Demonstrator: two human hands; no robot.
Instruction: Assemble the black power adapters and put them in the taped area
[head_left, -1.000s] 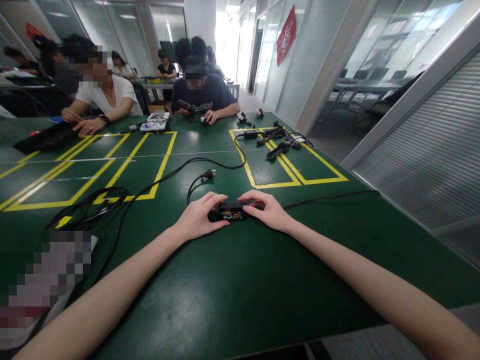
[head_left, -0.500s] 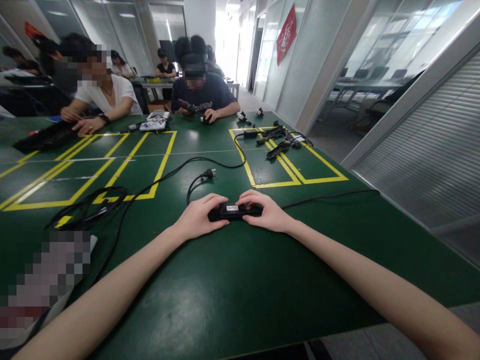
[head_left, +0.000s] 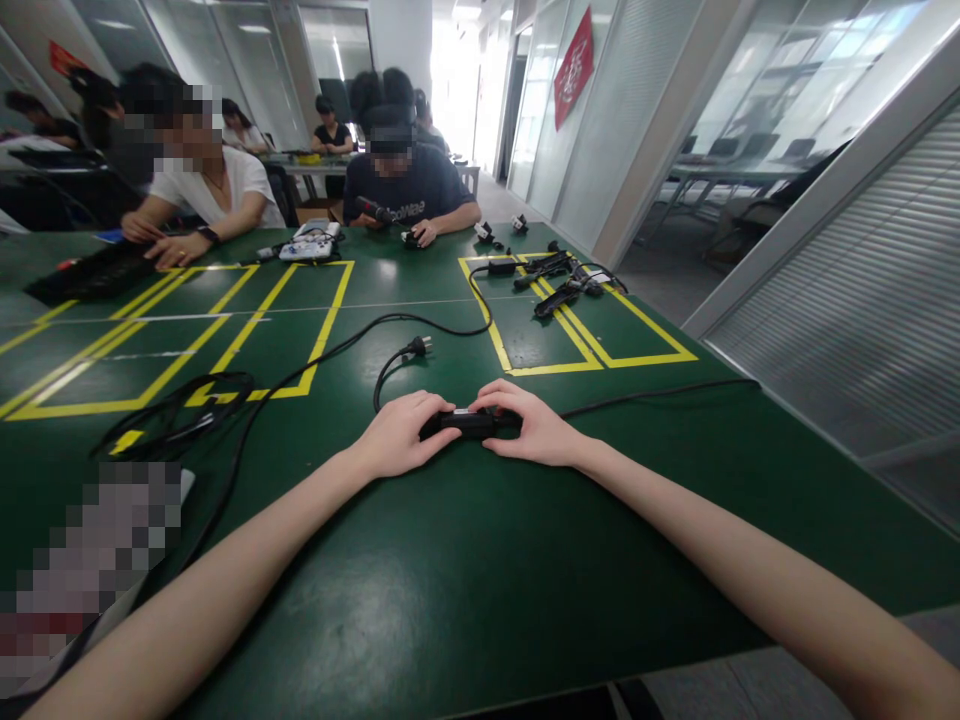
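Just above the table, or resting on it, a black box-shaped power adapter lies crosswise between my two hands. Its left end is gripped by my left hand, thumb in front and fingers behind. My right hand curls its thumb and fingers around the right end. Only a thin strip of the white label shows along the top. Behind my left hand, a short black cord runs to a plug lying on the table. Another black cord stretches from behind my right hand to the table's right edge.
Yellow tape outlines mark the green table. Black cables and adapters lie at the back right, a coiled cable at the left. Two people work across the table, near a white power strip.
The adapter has rolled in my hands, so its label now shows only as a thin strip and its dark side faces me. Both hands stay in nearly the same place.
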